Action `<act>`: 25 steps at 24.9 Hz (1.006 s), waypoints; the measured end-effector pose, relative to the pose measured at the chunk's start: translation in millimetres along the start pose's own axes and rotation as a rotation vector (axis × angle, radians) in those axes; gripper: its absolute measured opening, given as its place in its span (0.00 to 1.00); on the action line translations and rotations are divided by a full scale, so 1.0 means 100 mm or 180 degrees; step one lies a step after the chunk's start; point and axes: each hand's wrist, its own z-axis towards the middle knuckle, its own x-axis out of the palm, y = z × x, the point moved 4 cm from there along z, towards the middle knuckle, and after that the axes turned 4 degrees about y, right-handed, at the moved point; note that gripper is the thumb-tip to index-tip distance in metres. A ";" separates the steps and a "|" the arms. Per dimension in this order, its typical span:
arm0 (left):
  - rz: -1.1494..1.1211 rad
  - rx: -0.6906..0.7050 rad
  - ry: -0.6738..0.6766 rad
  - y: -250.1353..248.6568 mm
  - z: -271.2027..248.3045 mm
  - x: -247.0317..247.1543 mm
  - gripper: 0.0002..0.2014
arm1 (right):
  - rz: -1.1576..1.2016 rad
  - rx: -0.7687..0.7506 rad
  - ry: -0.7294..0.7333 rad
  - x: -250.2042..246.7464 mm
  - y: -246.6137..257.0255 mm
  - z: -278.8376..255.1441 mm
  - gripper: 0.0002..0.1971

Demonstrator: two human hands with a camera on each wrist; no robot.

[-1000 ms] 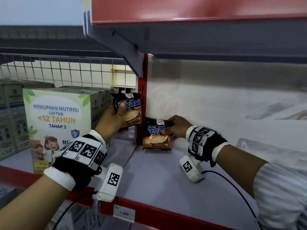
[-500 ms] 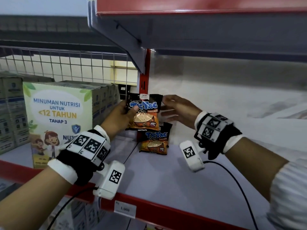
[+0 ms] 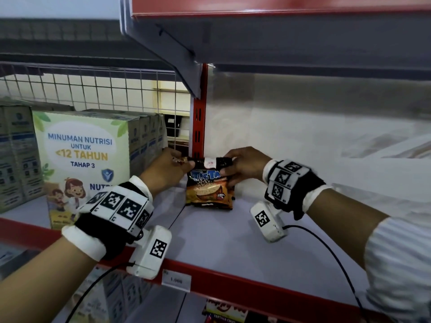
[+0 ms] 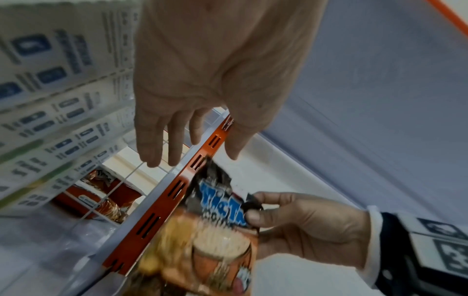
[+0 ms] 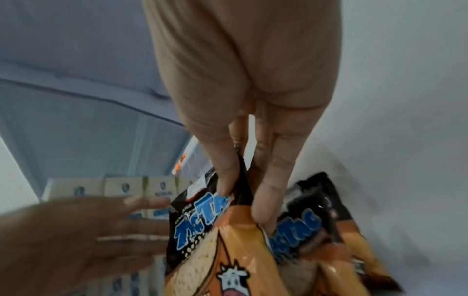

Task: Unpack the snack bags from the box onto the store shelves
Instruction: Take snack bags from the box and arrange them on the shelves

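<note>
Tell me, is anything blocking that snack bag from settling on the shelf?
Nothing visible does. The right hand pinches the orange-and-black foil snack bag upright on the grey metal shelf, just in front of a second identical bag; the left hand is open beside it.

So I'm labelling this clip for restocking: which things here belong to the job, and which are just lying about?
Part of the job:
- front snack bag, pinched by the right hand
- second snack bag behind it
- left hand, fingers open beside the bag
- shelf they stand on

Just there:
- nutrition drink cartons
- price tag
- wire grid
</note>
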 end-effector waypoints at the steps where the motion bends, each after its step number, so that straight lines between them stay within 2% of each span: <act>1: 0.0035 -0.0015 0.0020 0.02 -0.03 -0.01 0.21 | -0.0109 0.0161 -0.0005 0.02 -0.09 0.04 0.13; 4: 0.0208 -0.0019 0.0096 0.07 -0.10 -0.05 0.16 | -0.0986 0.0448 -0.0174 -0.01 -0.37 0.15 0.14; 6: 0.0295 -0.0038 0.0100 0.10 -0.14 -0.09 0.16 | -0.0908 0.0508 -0.0277 -0.03 -0.48 0.19 0.15; 8: 0.0305 -0.0049 0.0078 0.10 -0.18 -0.11 0.15 | -0.0778 0.0519 -0.0331 -0.03 -0.52 0.18 0.10; 12: 0.0348 -0.0050 0.0040 0.07 -0.23 -0.06 0.16 | -0.0872 0.0504 -0.0477 -0.08 -0.42 0.10 0.21; 14: 0.0400 -0.0022 0.0056 0.01 -0.26 0.03 0.19 | -0.0835 0.0396 -0.0622 -0.18 -0.32 -0.01 0.24; 18: 0.0192 0.0159 0.0075 -0.31 -0.36 0.30 0.16 | -0.0410 -0.0036 -0.0843 -0.43 -0.08 -0.45 0.08; 21: -0.0577 0.0338 0.0005 -0.66 -0.51 0.64 0.06 | -0.0413 -0.0357 -0.1072 -0.66 0.05 -0.99 0.07; 25: -0.0899 0.0536 -0.0101 -1.11 -0.94 1.29 0.09 | -0.0347 -0.0567 -0.1181 -1.00 -0.06 -1.90 0.05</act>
